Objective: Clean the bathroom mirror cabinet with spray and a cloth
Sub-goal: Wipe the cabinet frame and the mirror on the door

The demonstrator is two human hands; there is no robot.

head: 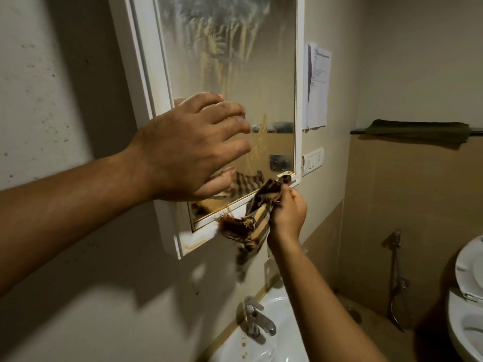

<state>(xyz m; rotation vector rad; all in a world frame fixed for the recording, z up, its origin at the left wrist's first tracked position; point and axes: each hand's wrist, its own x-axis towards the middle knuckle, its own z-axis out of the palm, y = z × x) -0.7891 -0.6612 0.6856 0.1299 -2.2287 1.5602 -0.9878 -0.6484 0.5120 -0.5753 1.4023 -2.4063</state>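
The white-framed mirror cabinet hangs on the wall, its glass streaked with smeared spray. My left hand lies against the lower left of the mirror with fingers spread and straight. My right hand grips a frayed brown striped cloth at the cabinet's lower right corner, next to a small latch. Part of the cloth hangs loose below the frame. No spray bottle is in view.
A white washbasin with a chrome tap sits below the cabinet. Papers and a switch plate are on the wall to the right. A dark towel lies on a rail, with a toilet and hand sprayer beyond.
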